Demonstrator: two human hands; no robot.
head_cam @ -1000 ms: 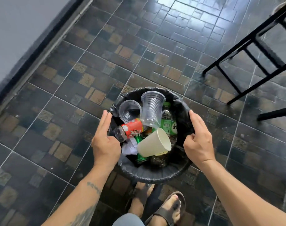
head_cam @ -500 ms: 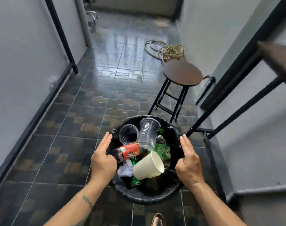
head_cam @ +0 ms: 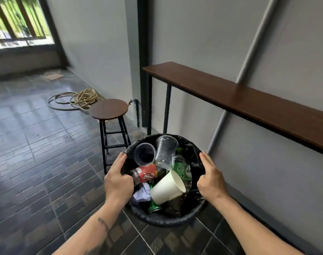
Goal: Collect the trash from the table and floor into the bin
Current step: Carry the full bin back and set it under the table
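Both hands, left (head_cam: 118, 183) and right (head_cam: 211, 183), fingers curled over opposite rims, gripped the liner-lined bin (head_cam: 168, 220) beside the wall table (head_cam: 249, 102), its light, rattly cups probably shifting easily.

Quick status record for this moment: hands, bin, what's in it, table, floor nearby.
left hand: gripping the bin's left rim
right hand: gripping the right rim
bin: black-lined, held between both hands
contents: two clear plastic cups, red-label bottle, green-label bottle, paper cup, crumpled paper
table: no trash seen on the visible top
floor: stool, coiled hose; no trash visible
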